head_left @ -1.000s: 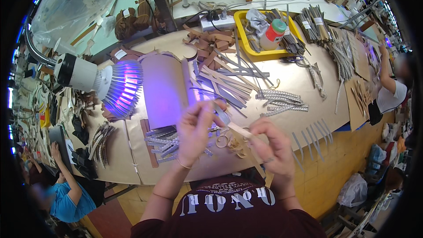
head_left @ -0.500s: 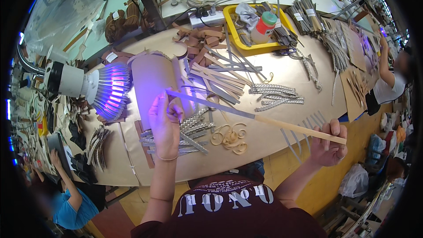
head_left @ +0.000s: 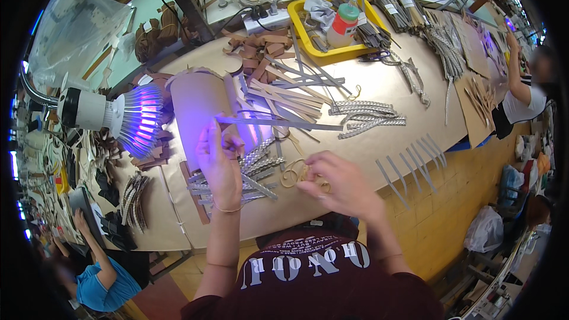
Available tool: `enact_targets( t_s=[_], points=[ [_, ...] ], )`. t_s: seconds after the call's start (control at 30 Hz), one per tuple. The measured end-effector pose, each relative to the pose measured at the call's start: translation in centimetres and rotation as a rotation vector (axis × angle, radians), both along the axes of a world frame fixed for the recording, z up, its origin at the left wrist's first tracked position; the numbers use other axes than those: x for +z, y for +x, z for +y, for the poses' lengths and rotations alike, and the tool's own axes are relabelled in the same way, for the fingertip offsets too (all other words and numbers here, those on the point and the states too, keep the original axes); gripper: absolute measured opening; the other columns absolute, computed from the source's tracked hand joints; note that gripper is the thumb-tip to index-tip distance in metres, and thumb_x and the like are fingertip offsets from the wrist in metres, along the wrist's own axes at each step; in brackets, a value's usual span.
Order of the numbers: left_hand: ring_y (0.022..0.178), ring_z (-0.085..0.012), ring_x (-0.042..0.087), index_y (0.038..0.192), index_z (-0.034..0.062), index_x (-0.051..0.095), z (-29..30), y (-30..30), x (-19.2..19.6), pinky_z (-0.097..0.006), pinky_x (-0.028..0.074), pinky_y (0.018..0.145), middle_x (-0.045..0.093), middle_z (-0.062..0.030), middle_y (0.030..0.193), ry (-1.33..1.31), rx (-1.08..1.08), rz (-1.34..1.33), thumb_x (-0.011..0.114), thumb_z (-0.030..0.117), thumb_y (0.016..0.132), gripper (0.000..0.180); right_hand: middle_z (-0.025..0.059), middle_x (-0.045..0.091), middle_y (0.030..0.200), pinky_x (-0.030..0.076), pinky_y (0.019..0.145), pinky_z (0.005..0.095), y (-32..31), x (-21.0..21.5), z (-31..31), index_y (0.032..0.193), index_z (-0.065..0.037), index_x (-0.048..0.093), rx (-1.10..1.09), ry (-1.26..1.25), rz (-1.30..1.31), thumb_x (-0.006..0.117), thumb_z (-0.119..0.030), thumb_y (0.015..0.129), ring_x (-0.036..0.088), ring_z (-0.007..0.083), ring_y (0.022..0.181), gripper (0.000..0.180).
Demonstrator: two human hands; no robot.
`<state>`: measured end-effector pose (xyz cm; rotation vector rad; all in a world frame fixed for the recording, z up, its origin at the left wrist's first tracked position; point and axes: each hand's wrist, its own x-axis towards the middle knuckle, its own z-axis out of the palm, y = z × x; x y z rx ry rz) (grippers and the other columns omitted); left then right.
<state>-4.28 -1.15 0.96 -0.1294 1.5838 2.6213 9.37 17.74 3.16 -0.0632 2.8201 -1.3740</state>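
Note:
My left hand [head_left: 218, 163] is closed in a pinch on one end of a thin grey strip [head_left: 284, 123], which reaches rightward over the table. My right hand [head_left: 341, 184] is closed, fingers bent and slightly blurred, over a small heap of curled tan ribbon [head_left: 290, 176]. Whatever its fingertips hold cannot be made out. Below the left hand's strip lie braided silver-grey straps [head_left: 258, 157]. More braided straps [head_left: 367, 109] rest beyond the strip's free end. Several short grey strips [head_left: 409, 169] hang side by side at the table's front edge.
A lit lamp [head_left: 139, 120] stands at the left beside a brown curved block [head_left: 198, 106]. Loose strips [head_left: 290, 95] lie behind my hands. A yellow tray [head_left: 332, 56] holds a red bottle with a green cap [head_left: 344, 25]. Co-workers sit at left and right.
My right hand has come in from the far right to the curled ribbon. The tan length it held, stretched from the grey strip, no longer shows there. My left hand keeps its pinch.

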Motion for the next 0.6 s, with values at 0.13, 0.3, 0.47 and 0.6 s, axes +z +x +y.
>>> enact_targets(
  t_s=[0.13,0.3,0.47,0.6],
  points=[
    [0.061,-0.009,0.06,0.111,-0.0005,0.062,0.0,1.0,0.4,-0.024,0.043,0.053,0.068,-0.008,0.098,-0.157,0.078,0.111,0.052,0.02,0.105,0.023,0.0075,0.065,0.103,0.048,0.08,0.0368,-1.4,-2.4,-3.4,0.086,-0.008,0.066,-0.111,0.337,0.248,0.074,-0.033,0.085,0.063,0.0242,0.091,0.027],
    [0.063,-0.0096,0.062,0.106,-0.0069,0.061,1.0,2.8,0.0,-0.022,0.045,0.057,0.07,-0.0134,0.103,-0.519,0.163,0.387,0.048,0.015,0.106,0.026,0.0054,0.067,0.105,0.044,0.083,0.0355,-0.7,-0.8,-2.9,0.089,-0.011,0.068,-0.105,0.429,0.367,0.077,-0.036,0.081,0.063,0.0221,0.093,0.027],
    [0.087,-0.0234,0.065,0.098,0.0005,0.066,1.7,4.4,-0.4,-0.035,0.053,0.082,0.059,-0.019,0.117,-0.755,0.032,0.821,0.053,0.018,0.103,0.023,0.0068,0.065,0.108,0.042,0.089,0.0382,0.8,2.5,0.1,0.097,-0.011,0.069,-0.261,0.07,0.505,0.073,-0.037,0.086,0.059,0.0259,0.1,0.028],
    [0.087,-0.0228,0.064,0.094,0.0085,0.071,1.8,6.2,-0.2,-0.037,0.051,0.084,0.044,-0.0149,0.133,-0.64,-0.222,1.057,0.066,0.008,0.09,0.007,0.0065,0.065,0.098,0.045,0.085,0.0361,-0.3,2.6,1.9,0.098,-0.009,0.068,-0.219,-0.092,0.497,0.071,-0.035,0.09,0.061,0.0221,0.09,0.027]
  ],
)
